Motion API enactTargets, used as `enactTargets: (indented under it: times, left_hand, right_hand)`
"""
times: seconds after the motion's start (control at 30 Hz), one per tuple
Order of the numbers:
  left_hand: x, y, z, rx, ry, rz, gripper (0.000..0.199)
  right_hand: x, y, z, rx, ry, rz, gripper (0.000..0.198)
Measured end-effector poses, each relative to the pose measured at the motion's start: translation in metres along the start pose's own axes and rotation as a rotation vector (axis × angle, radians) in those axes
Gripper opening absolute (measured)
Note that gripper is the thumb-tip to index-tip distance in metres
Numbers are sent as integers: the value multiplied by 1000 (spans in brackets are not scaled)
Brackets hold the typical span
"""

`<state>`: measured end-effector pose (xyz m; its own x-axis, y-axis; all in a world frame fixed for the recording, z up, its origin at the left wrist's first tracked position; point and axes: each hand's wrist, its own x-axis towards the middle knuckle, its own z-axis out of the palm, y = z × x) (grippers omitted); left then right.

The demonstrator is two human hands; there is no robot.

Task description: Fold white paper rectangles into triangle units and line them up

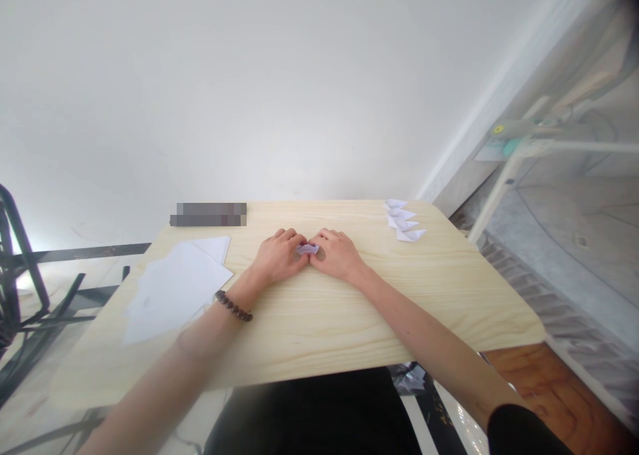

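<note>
Near the middle of the wooden table (319, 328), a small folded piece of white paper (308, 249) is pinched between my two hands. My left hand (280, 257), with a dark bead bracelet at its wrist, grips the paper's left end, thumb toward me. From the other side my right hand (338, 255) is closed on its right end. The fingertips of both hands nearly meet and cover part of the paper, so its full shape is hidden.
A fanned pile of white paper sheets (174, 289) lies at the left. Several small folded paper pieces (403, 222) stand in a row at the back right. A blurred-out dark strip (208, 215) sits at the back left. A white wall (299, 89) rises behind the table.
</note>
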<state>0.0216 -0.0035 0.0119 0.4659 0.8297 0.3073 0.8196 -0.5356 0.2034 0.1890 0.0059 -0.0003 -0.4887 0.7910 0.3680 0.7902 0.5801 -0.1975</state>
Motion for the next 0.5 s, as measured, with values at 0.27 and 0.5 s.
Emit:
enactTargets:
  times: [0.27,0.5]
  left_hand:
    - [0,-1,3,24,-1,-29,24]
    - [0,0,3,38,-5,-40,25]
  right_hand:
    - [1,0,1,9,-12,15,22]
    - [1,3,2,42,-12,19,21]
